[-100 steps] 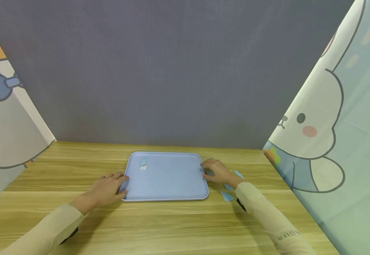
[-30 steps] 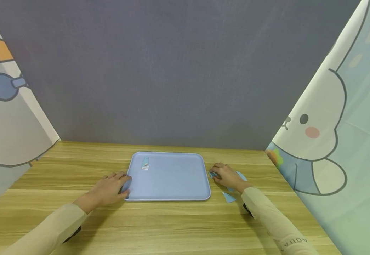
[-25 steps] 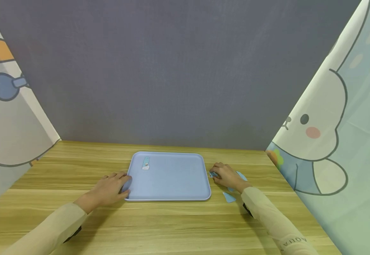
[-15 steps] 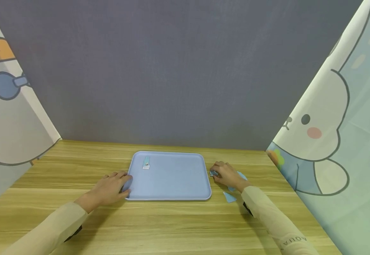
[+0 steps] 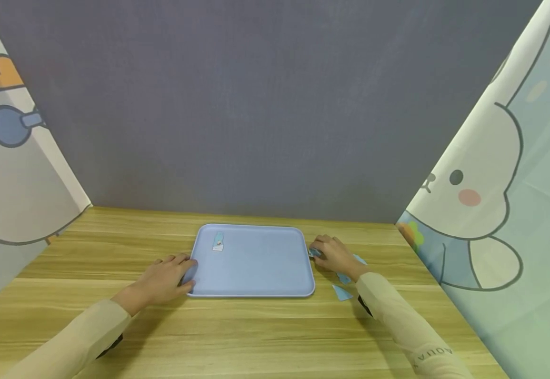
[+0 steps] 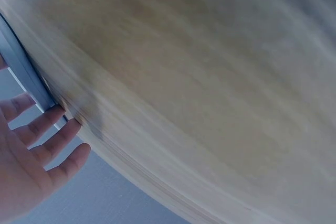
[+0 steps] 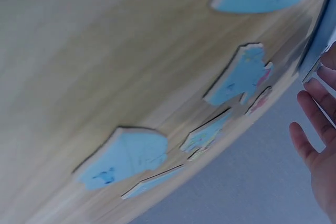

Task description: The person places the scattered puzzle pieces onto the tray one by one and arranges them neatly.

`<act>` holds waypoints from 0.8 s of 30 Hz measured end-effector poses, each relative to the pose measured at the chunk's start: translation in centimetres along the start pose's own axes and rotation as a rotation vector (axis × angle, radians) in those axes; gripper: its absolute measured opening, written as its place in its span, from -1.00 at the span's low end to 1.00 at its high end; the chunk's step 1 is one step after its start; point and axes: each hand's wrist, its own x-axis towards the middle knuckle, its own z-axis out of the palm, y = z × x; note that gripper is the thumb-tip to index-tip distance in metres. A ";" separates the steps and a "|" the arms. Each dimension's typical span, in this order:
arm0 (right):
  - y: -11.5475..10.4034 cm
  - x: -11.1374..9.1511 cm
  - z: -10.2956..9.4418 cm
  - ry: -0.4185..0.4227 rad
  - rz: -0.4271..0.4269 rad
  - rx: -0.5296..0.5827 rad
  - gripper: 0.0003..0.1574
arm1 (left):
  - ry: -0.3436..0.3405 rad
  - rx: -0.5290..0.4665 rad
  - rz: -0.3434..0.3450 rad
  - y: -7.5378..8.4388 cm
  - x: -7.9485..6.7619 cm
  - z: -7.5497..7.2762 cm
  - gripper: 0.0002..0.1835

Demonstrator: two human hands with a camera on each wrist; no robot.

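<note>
The right hand is pinching a light-blue jigsaw piece between thumb and fingers, just beside the right rim of the periwinkle tray; whether piece and rim are touching, I cannot tell. The left hand is resting against the tray's opposite side, its fingers lying relaxed and apart. Ahead of that hand and to its right, a narrow jigsaw piece is lying flat inside the tray. Nearer the person than the right hand, a triangular jigsaw piece is lying on the wooden table.

If the pinched piece is passing too low, the raised rim could be catching it and tipping it loose. A dragging right sleeve could be scattering the triangle; uneven left-hand pressure could be skewing the tray.
</note>
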 end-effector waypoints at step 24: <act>-2.9 2.8 -0.1 -0.034 -0.065 -0.011 -0.71 | -0.001 0.012 0.003 0.2 0.0 -0.1 -0.49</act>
